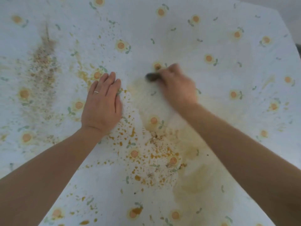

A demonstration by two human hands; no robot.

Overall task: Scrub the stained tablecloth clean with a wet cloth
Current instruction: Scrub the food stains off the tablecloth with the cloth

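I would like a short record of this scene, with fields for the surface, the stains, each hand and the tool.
surface: tablecloth, white with a sunflower print
stains: orange spots in the middle; brown speckled streak at the left; pale yellow smear by the right forearm
left hand: lies flat on the tablecloth, fingers straight, ring on one finger
right hand: blurred, fingers curled round the tool
tool: dark wet cloth, only a small part shows past the fingers
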